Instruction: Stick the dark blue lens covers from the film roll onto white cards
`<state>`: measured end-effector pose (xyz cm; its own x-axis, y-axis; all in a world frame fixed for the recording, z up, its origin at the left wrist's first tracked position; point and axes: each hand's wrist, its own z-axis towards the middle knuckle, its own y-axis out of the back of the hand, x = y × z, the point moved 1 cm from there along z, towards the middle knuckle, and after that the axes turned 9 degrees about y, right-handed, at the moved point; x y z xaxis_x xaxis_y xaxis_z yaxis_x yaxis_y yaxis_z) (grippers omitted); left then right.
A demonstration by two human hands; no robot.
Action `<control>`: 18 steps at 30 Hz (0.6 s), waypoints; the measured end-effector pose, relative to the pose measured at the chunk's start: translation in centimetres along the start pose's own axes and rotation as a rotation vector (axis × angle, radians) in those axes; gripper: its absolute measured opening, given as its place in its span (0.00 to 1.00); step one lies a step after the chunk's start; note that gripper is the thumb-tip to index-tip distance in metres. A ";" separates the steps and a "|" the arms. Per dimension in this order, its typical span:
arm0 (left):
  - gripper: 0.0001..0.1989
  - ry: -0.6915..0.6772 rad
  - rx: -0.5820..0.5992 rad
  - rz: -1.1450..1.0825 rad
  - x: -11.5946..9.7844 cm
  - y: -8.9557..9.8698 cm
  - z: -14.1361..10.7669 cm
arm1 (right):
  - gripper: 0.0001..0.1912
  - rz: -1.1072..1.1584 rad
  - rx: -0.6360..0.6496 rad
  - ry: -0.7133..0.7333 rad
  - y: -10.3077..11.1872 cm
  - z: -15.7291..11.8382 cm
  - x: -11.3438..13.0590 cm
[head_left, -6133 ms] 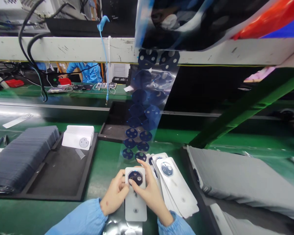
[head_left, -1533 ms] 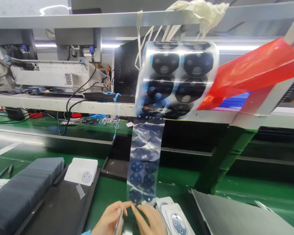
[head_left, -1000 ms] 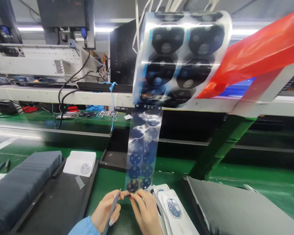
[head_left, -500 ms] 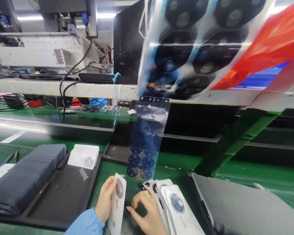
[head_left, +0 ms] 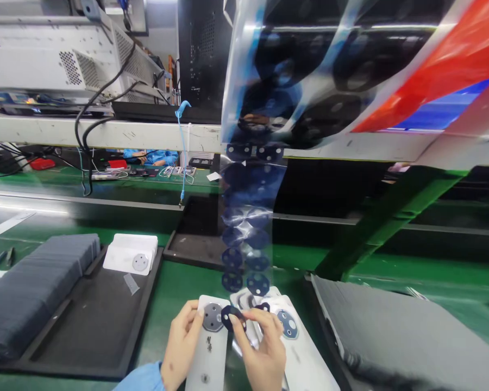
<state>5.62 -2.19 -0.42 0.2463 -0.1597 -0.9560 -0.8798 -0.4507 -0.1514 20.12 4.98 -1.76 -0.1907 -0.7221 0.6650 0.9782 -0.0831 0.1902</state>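
Observation:
My left hand [head_left: 180,343] grips a white phone back cover [head_left: 207,361] by its left edge; the cover faces me, with a grey round camera plate near its top. Between thumb and fingers, my right hand [head_left: 265,347] pinches a dark round sticker with holes [head_left: 227,316] just right of that plate. Whether the two touch, I cannot tell. Behind my right hand lies a fanned pile of white back covers [head_left: 309,355], partly hidden. A clear strip of dark round stickers [head_left: 246,217] hangs just beyond my hands.
At left, a black tray [head_left: 89,331] bears a row of grey sleeves [head_left: 36,293] and white covers [head_left: 124,247]. More grey sheets [head_left: 411,336] fill the right side. A shelf beam [head_left: 146,133] crosses ahead, with a blue cord [head_left: 182,163] dangling and a green post [head_left: 391,222].
The back cover has turned from nearly edge-on to facing me. My right hand has brought the dark sticker up beside its camera plate. The whole view has shifted slightly.

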 end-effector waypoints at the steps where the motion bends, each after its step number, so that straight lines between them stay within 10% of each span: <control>1: 0.19 0.010 0.021 0.002 0.1 -0.1 0.0 | 0.07 -0.047 -0.023 0.073 0.1 -0.2 0.1; 4: 0.19 0.042 0.062 -0.007 0.1 -0.3 0.2 | 0.06 -0.034 -0.031 0.112 0.1 -0.4 0.2; 11: 0.17 0.046 0.088 -0.074 -0.1 -0.5 0.1 | 0.11 0.325 0.193 -0.400 -1.1 0.3 0.5; 18: 0.18 0.078 0.120 -0.129 0.3 -0.4 0.1 | 0.12 0.265 0.177 -0.402 -1.4 -0.1 0.7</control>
<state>6.01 -2.02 -0.70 0.3873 -0.1771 -0.9048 -0.8796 -0.3651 -0.3050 18.62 4.59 -1.62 0.0116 -0.3789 0.9254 0.9750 0.2098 0.0737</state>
